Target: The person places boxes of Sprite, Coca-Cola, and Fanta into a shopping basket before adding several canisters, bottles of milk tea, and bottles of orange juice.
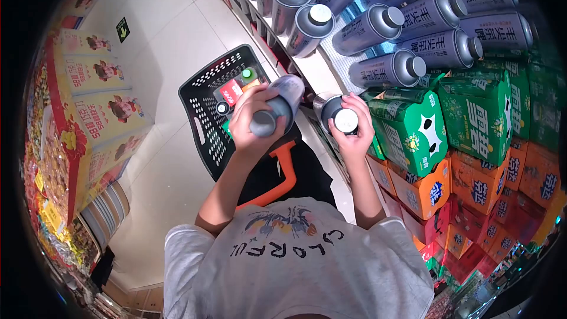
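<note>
My left hand point(247, 119) is closed around a silvery-purple metal drink can point(289, 93) with a grey screw cap, tilted above the basket's near side. In my right hand point(358, 123) is a second drink can point(332, 106), its pale round cap pointing up at me beside the shelf. Both look like the shelf's capped cans. Under my left hand stands a dark perforated shopping basket point(204, 136) with an orange handle point(288, 168). Inside it are a red package point(229, 92), a green-capped item point(248, 74) and a dark round-topped item point(222, 108).
Capped drink cans point(378, 26) stand and lie on the shelf at the upper right. Green multipacks point(407, 124) are stacked over orange ones point(428, 192) on the right. A yellow-red snack display point(106, 115) stands left. Pale floor tiles point(168, 41) run between.
</note>
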Demonstrator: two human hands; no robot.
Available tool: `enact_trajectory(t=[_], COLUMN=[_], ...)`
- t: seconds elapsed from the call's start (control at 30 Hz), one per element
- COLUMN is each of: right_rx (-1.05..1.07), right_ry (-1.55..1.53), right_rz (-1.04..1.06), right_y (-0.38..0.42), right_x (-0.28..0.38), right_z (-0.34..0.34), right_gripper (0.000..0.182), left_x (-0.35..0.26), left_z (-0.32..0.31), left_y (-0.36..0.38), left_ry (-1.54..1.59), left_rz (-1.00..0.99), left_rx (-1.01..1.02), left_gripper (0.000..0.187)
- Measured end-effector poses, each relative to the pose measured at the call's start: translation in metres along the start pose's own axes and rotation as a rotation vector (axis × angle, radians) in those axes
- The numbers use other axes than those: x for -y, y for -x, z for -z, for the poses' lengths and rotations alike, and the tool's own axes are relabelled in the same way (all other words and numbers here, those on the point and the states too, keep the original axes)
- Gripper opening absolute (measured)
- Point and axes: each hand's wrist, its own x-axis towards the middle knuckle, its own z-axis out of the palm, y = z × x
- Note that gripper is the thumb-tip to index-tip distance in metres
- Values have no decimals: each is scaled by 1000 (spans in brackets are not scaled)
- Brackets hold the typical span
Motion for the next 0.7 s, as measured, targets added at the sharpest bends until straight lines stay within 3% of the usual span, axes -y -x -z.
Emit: enact_trajectory(t=[0.23, 0.3, 0.53, 0.7], right_rx=[303, 364, 496, 627], right_ry=[-99, -95, -87, -90], right_rz=[-48, 23, 33, 5], right_y=[23, 32, 66, 89], right_x=[3, -3, -42, -79], right_z=[-47, -69, -150, -200], right_gripper=[41, 42, 42, 42], left_x=[57, 79, 162, 235], left_z=[63, 74, 98, 109], left_y=[81, 98, 120, 116], left_ry=[-243, -289, -431, -514], left_rz=[170, 232, 354, 379], left_rx=[-104, -162, -368, -399], left_gripper=[27, 26, 25, 27])
